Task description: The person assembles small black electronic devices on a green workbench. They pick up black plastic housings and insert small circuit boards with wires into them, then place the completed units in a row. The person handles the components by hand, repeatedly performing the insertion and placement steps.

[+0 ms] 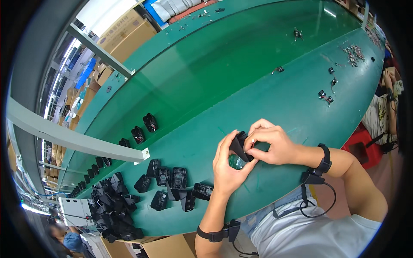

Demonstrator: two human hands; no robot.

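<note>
Over the green bench, my left hand (226, 165) is closed around a black plastic housing (238, 146), which it holds tilted. The fingers of my right hand (273, 144) are pinched together at the housing's right side. Something small and pale shows by those fingertips, too small to name; the rest of what they grip is hidden. Thin green strips (258, 180) lie on the bench beneath and around my hands. To the left are several loose black housings (179, 177), hollow side up or on their sides.
A large heap of black housings (114, 206) covers the bench's left end. More housings (149, 122) stand in a row on the green belt beyond. Small wired parts (325, 97) lie to the right, near a metal pile (354, 55). A grey metal bar (86, 134) crosses at left.
</note>
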